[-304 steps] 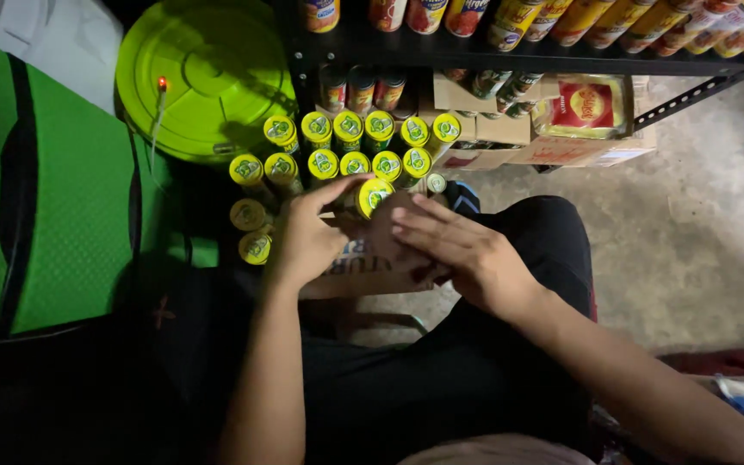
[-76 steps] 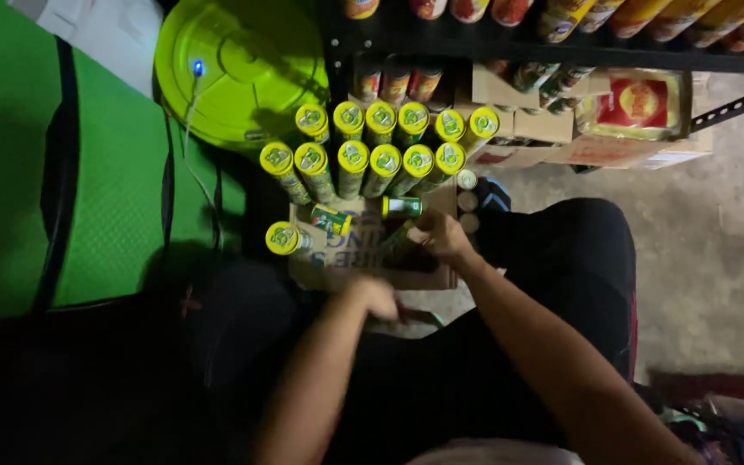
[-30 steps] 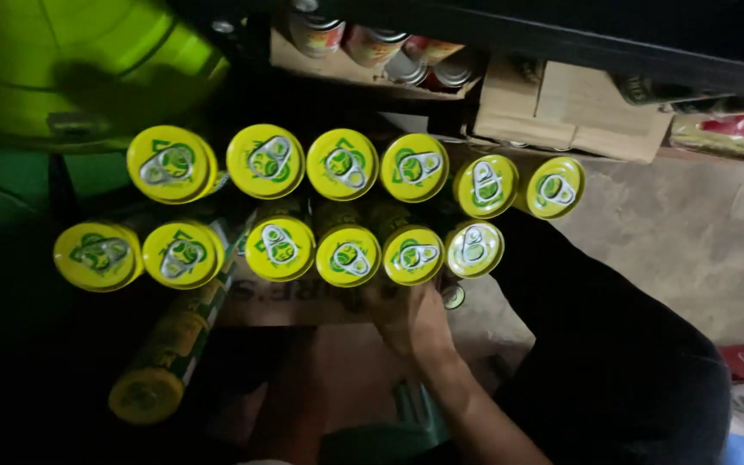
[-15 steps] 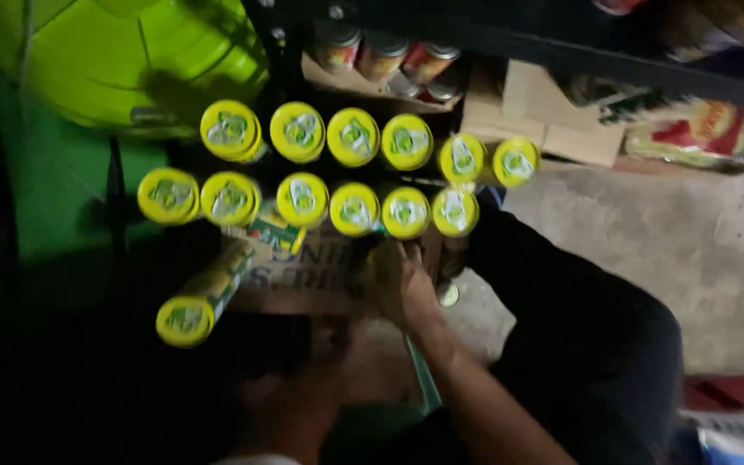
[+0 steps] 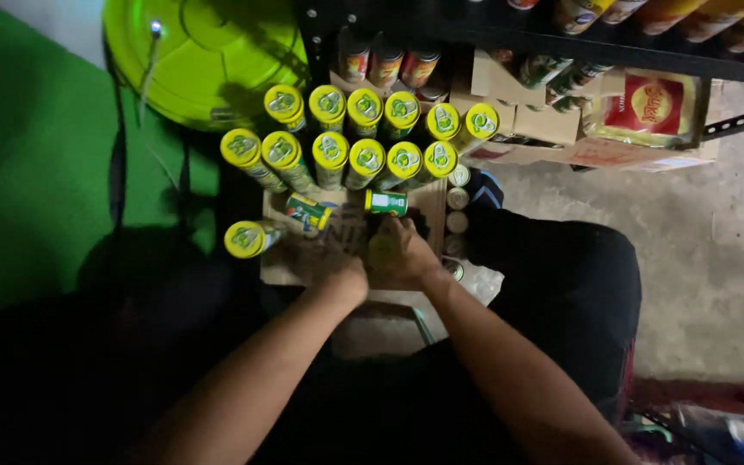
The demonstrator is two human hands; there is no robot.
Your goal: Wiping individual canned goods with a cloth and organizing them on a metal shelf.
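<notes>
While both hands rest curled on the cardboard box (image 5: pixel 424 207), the left hand (image 5: pixel 331 263) touches a lying can (image 5: pixel 307 211) at its 12 o'clock, and the right hand (image 5: pixel 398 254) touches another can (image 5: pixel 387 202). Whether either grips, I cannot tell. Twelve yellow-lidded cans (image 5: pixel 368 158) stand upright at 12 o'clock; one more (image 5: pixel 247 238) stands at 9.
</notes>
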